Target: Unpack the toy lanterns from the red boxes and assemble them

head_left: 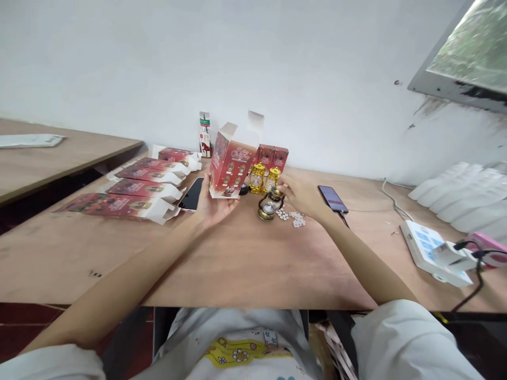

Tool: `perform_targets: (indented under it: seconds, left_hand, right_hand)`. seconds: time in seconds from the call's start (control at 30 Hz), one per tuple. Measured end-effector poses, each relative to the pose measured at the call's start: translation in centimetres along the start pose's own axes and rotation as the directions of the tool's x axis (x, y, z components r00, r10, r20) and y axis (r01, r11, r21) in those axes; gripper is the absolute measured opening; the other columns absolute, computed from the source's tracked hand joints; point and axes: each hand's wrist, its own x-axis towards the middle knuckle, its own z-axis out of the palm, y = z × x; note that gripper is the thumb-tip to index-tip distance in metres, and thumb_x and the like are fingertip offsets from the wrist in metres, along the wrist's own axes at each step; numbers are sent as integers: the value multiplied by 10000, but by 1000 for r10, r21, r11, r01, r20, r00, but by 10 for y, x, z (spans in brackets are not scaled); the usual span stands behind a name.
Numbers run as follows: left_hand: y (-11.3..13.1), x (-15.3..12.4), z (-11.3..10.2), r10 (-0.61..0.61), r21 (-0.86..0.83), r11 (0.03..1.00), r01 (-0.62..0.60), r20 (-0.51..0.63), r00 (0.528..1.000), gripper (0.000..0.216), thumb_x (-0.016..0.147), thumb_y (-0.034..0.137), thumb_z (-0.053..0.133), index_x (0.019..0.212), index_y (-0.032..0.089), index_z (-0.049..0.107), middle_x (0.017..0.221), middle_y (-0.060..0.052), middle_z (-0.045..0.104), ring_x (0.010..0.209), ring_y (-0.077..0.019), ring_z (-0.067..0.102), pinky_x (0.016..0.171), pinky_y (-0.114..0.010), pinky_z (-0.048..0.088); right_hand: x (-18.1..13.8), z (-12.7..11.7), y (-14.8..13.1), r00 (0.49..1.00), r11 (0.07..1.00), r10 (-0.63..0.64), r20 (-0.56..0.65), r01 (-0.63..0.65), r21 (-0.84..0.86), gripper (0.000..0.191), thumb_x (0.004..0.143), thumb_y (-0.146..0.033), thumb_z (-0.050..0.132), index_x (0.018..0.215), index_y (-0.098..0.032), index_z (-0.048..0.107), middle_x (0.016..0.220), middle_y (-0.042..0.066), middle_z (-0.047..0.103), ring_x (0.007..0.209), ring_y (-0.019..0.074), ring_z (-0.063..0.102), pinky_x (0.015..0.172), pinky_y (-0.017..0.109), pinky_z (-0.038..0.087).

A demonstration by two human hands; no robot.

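My left hand [216, 207] grips a red Christmas gift box [233, 163] by its lower end, holding it up off the table with its white top flaps spread open. In my right hand [295, 195] is a small bronze lantern [271, 203], pinched near its top and slightly tilted. Behind it, two gold lanterns [257, 178] stand on the table. Small white pieces [297, 219] lie beside the bronze lantern, under my right hand. A dark round thing shows partly behind the box; I cannot make out what it is.
Several flattened red boxes [138, 187] lie at left, beside a phone [192, 195]. Closed red boxes [273, 154] and a small carton [205, 136] stand near the wall. At right are another phone [332, 199], a power strip [430, 250] with cables, and stacked white items [467, 198].
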Motion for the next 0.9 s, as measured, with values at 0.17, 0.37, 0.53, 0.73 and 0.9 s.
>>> perform_targets:
  seconds: [0.17, 0.37, 0.53, 0.73, 0.9]
  left_hand:
    - [6, 0, 14, 74, 80, 994, -75, 13, 997, 543, 789, 633, 512, 1087, 184, 577, 975, -57, 687, 858, -172, 672, 743, -257, 569]
    - [24, 29, 69, 295, 392, 880, -267, -11, 955, 507, 734, 551, 640, 1109, 223, 546, 1012, -58, 656, 944, -197, 638, 781, -298, 549]
    - [30, 59, 102, 602, 642, 606, -469, 15, 799, 545, 608, 486, 773, 1003, 203, 528, 998, -66, 624, 923, -197, 604, 755, -292, 507]
    - [21, 51, 112, 673, 742, 294, -603, 288, 682, 596, 561, 241, 819, 1089, 240, 543, 1231, -78, 489, 1166, -276, 456, 884, -347, 464]
    - [14, 41, 113, 497, 723, 370, -583, 376, 782, 586, 613, 178, 769, 1152, 280, 562, 1219, -62, 519, 1044, -243, 544, 864, -351, 478]
  right_hand:
    - [11, 4, -9, 999, 999, -30, 43, 29, 15, 196, 901, -320, 444, 835, -199, 584, 888, 78, 636, 866, 230, 565, 778, 368, 412]
    - [38, -15, -10, 989, 670, 126, -80, -25, 742, 635, 722, -644, 593, 1194, -229, 498, 1230, 107, 575, 1063, 238, 566, 911, 428, 450]
    - [69, -16, -32, 943, 250, 303, -135, 58, 967, 693, 627, -638, 683, 1175, -250, 510, 1080, 63, 648, 971, 197, 608, 860, 386, 508]
    - [80, -13, -31, 855, 74, 493, -163, 145, 987, 585, 704, -624, 602, 1108, -204, 559, 958, 70, 651, 931, 205, 604, 747, 362, 531]
    - [73, -15, -9, 860, 136, 476, -184, 135, 981, 587, 725, -670, 503, 1105, -225, 542, 969, 70, 636, 951, 221, 594, 750, 385, 524]
